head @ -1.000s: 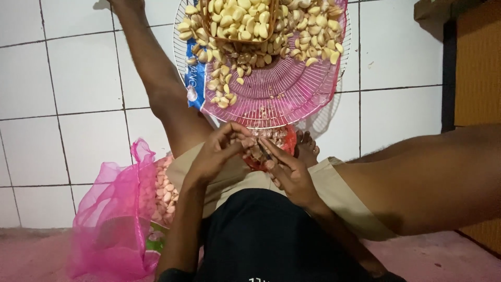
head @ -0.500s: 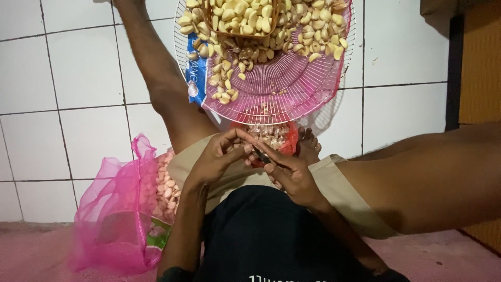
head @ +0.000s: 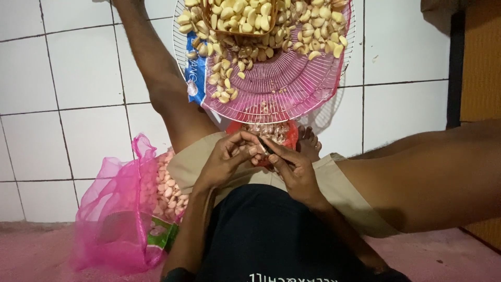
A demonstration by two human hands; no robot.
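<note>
I sit on the floor with my legs spread. My left hand (head: 228, 156) and my right hand (head: 292, 166) meet over my lap, fingertips together on a small garlic clove (head: 255, 151). A thin dark blade (head: 265, 150) seems to lie in my right hand's fingers. Just beyond my hands is a red container (head: 288, 137) with garlic skins. Farther out, a round wire grille (head: 282, 83) lined with pink mesh holds several peeled cloves (head: 292, 42).
A pink mesh sack (head: 120, 209) of unpeeled garlic rests by my left thigh. White floor tiles (head: 57, 94) lie around my legs. An orange-brown wooden panel (head: 480, 68) stands at the right. A blue wrapper (head: 194, 73) sticks out under the grille.
My hands have stayed together at my lap, with the fingers shifting slightly on the clove. The view has tilted a little.
</note>
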